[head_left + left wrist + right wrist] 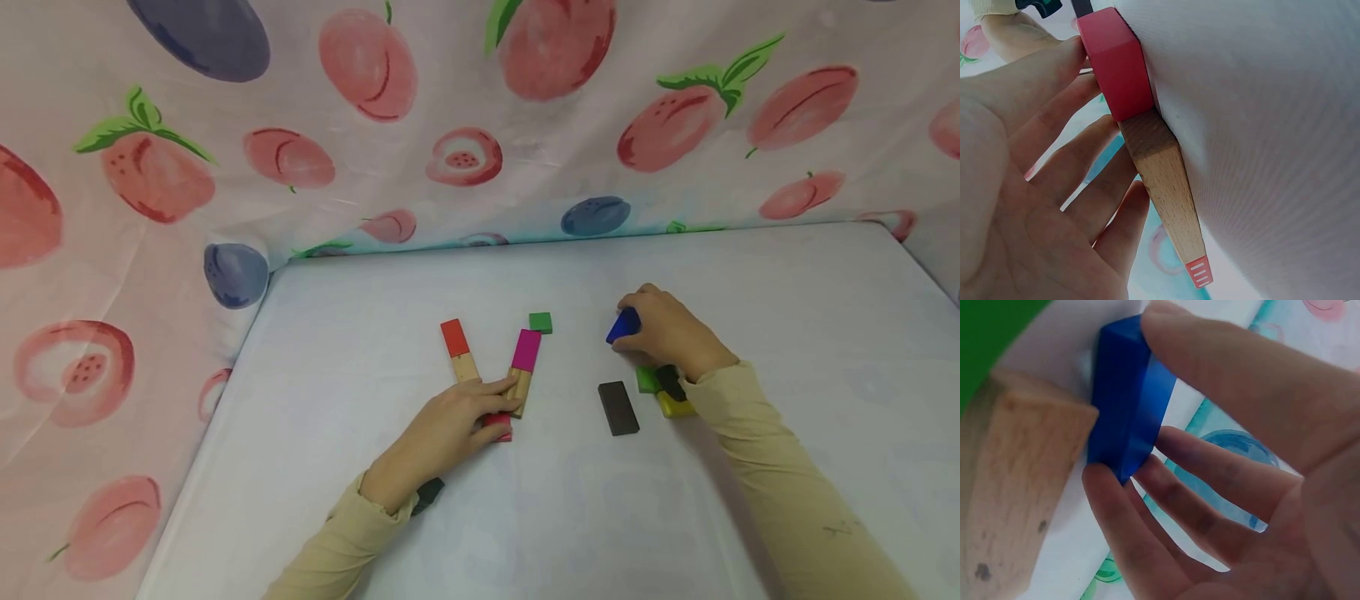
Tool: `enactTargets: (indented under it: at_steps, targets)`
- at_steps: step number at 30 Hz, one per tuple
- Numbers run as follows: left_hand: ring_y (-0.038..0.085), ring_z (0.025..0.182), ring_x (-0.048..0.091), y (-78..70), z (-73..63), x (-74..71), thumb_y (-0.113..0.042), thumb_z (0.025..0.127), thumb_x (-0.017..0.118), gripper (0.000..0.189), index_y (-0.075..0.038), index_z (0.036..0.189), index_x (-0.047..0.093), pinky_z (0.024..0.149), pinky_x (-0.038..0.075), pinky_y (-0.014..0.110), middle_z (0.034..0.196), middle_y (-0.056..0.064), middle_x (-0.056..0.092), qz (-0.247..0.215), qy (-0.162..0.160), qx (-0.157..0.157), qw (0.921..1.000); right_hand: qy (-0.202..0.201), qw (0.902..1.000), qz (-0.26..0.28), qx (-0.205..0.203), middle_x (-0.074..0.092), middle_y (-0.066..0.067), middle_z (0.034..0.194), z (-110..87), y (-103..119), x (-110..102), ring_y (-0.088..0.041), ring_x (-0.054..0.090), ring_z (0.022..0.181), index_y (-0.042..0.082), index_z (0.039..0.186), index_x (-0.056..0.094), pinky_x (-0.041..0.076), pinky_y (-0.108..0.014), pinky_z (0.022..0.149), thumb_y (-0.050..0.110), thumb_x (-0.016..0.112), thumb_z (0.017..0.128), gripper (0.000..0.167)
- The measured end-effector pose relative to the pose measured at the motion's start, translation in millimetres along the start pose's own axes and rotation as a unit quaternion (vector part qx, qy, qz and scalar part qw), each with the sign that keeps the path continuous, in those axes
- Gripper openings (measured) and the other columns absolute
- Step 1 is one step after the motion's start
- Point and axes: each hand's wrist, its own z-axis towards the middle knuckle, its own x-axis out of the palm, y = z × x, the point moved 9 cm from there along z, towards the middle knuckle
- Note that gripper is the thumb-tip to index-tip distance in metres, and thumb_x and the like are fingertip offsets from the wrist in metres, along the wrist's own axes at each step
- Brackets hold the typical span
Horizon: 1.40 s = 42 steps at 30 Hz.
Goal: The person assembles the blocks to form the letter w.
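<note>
My right hand (663, 329) pinches a blue block (624, 325) between thumb and fingers, right of the middle of the white table. The right wrist view shows the blue block (1125, 394) with the thumb at its top end and fingertips at its lower end. My left hand (450, 425) rests on the V-shaped row, fairly straight fingers touching wooden blocks and the thumb against a pinkish-red block (501, 427). Red (454, 337) and magenta (527, 350) blocks top the two arms of the V. The left hand partly covers the lower wooden pieces.
A small green block (540, 322) lies just beyond the magenta one. A dark brown block (618, 408) stands apart, left of a green block (647, 380) and a yellow block (675, 407) under the right wrist. Patterned fabric (465, 158) hangs behind the table (337, 317).
</note>
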Motion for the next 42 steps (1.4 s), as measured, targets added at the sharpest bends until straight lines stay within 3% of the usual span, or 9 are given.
enactTargets:
  at_steps: [16, 21, 35, 42]
  targets:
    - [0.014, 0.115, 0.06, -1.7, 0.6, 0.0, -0.026, 0.091, 0.073, 0.037, -0.017, 0.127, 0.07, 0.083, 0.053, 0.026, 0.147, 0.0, 0.053, -0.001, 0.004, 0.004, 1.0, -0.003, 0.9972, 0.04, -0.064, 0.056, -0.028, 0.126, 7.5, 21, 6, -0.042, 0.055, 0.115, -0.01, 0.127, 0.06, 0.048, -0.056, 0.097, 0.008, 0.08, 0.081, 0.053]
    - [0.015, 0.118, 0.059, -2.0, 1.1, -0.4, -0.025, 0.091, 0.074, 0.036, -0.016, 0.126, 0.07, 0.088, 0.054, 0.029, 0.146, 0.0, 0.054, 0.001, 0.002, 0.004, 1.0, -0.005, 0.9965, 0.039, -0.074, 0.057, -0.027, 0.124, 10.2, 29, 9, -0.042, 0.056, 0.114, -0.01, 0.126, 0.062, 0.048, -0.056, 0.098, 0.006, 0.081, 0.08, 0.053]
    - [0.016, 0.118, 0.059, 0.1, 0.7, -0.3, -0.026, 0.092, 0.073, 0.037, -0.017, 0.128, 0.069, 0.088, 0.054, 0.029, 0.147, -0.001, 0.053, 0.001, 0.009, -0.005, 0.9999, 0.021, 0.9935, 0.046, -0.102, 0.059, -0.023, 0.125, 9.4, 46, 22, -0.041, 0.056, 0.118, -0.006, 0.127, 0.063, 0.047, -0.056, 0.1, 0.0, 0.082, 0.078, 0.052]
    - [0.015, 0.115, 0.06, -0.1, 0.9, 0.0, -0.026, 0.091, 0.073, 0.037, -0.017, 0.127, 0.069, 0.085, 0.054, 0.027, 0.147, -0.001, 0.053, -0.002, 0.007, -0.003, 1.0, 0.039, 0.9907, 0.052, -0.12, 0.056, -0.023, 0.133, 8.5, 50, 23, -0.044, 0.05, 0.126, -0.005, 0.127, 0.063, 0.046, -0.056, 0.102, -0.001, 0.08, 0.079, 0.052]
